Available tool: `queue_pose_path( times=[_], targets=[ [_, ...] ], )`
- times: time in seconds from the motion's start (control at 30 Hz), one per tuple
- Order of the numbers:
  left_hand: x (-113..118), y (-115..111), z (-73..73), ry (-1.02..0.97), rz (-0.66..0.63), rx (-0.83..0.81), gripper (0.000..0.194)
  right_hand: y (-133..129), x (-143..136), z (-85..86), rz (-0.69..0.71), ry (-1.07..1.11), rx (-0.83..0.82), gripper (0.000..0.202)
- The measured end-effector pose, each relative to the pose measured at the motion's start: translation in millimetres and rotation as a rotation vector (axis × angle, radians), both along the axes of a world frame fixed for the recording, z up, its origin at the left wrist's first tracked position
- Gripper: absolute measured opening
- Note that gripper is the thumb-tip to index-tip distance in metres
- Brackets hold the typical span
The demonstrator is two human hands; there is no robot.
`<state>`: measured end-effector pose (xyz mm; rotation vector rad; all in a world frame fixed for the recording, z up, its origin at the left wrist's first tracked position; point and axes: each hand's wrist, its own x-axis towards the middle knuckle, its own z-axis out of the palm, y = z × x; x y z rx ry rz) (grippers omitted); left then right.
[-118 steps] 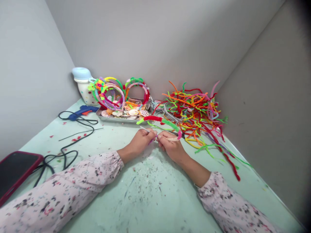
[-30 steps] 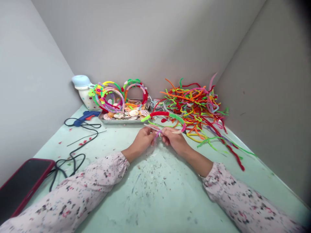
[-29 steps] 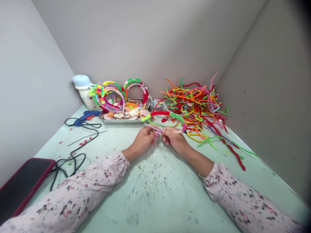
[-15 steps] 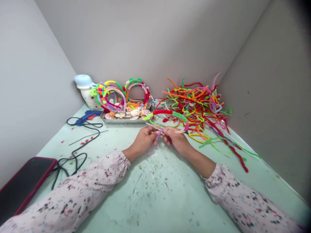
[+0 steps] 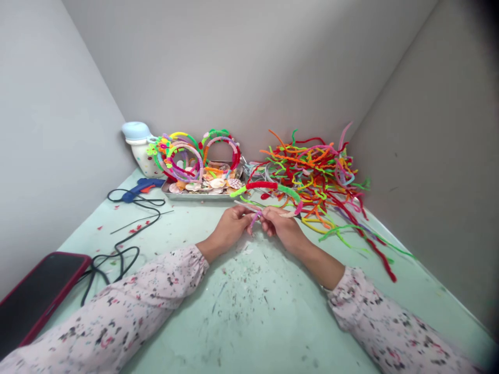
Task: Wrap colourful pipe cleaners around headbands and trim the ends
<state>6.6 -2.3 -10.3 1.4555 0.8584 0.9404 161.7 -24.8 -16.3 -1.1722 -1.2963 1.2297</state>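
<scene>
Over the middle of the table, my left hand [image 5: 231,227] and my right hand [image 5: 285,228] meet fingertip to fingertip. Between them is a headband [image 5: 262,185] wound in lime, red, green, pink and pale sections, its arch curving up behind the fingers. My right hand is closed on its pale-wrapped side. A short purple pipe cleaner [image 5: 255,218] crosses the band's bare end, and my left hand pinches it there. The fingers partly hide where the purple piece meets the band.
A metal tray [image 5: 202,197] of shells holds finished headbands [image 5: 220,133] behind my left hand. Tangled pipe cleaners [image 5: 312,156] pile at the back right. Leftward lie a blue glue gun [image 5: 136,189], its black cord [image 5: 134,234] and a phone [image 5: 47,291]; a white bottle [image 5: 142,156] stands behind.
The view has tilted slightly, so the background sits a little lower. Both hands keep nearly the same grip on the headband and the purple pipe cleaner.
</scene>
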Motion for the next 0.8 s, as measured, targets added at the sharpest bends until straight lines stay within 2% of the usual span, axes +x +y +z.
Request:
queue_pose_path(
  times=[0.3,0.8],
  targets=[
    [-0.7,2.0,-5.9,-0.018,0.001,0.009,0.021,0.8,0.3,-2.8,-0.006,0.004,0.002,0.018],
    [-2.2,2.1,-6.2,-0.075,-0.037,0.030,0.019,0.2,-0.7,-0.2,-0.005,-0.015,0.015,0.020]
  ],
)
